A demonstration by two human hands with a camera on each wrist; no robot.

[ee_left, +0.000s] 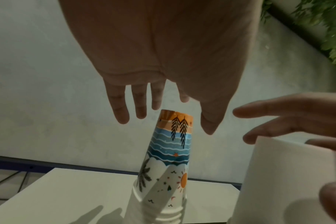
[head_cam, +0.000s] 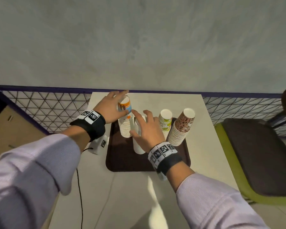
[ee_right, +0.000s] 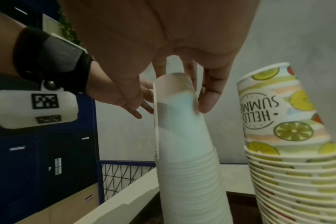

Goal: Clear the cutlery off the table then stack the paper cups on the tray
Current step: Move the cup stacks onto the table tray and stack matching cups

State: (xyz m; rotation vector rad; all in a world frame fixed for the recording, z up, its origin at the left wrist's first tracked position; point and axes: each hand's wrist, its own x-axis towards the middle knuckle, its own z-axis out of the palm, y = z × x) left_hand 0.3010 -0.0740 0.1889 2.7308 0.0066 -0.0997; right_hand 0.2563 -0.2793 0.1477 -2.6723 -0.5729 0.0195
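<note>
On the brown tray (head_cam: 122, 161) stand several stacks of upturned paper cups. The beach-print stack (head_cam: 125, 106) is at the back left, and my left hand (head_cam: 113, 104) hovers over its top cup (ee_left: 171, 151) with fingers spread and straight, holding nothing. My right hand (head_cam: 144, 126) is spread above the plain white stack (head_cam: 138, 146). Its straight fingers (ee_right: 209, 94) lie beside the top cup (ee_right: 178, 121) without gripping it. A lemon-print stack (head_cam: 165, 121) and a brown leopard-print stack (head_cam: 182, 126) stand to the right. No cutlery shows on the table.
The white table (head_cam: 130, 195) ends at a wire mesh fence (head_cam: 48, 106) and a grey wall. A green chair with a dark cushion (head_cam: 254, 154) is on the right and a cardboard box (head_cam: 10, 126) on the left. A black cable (head_cam: 79, 187) hangs beside the table's left edge.
</note>
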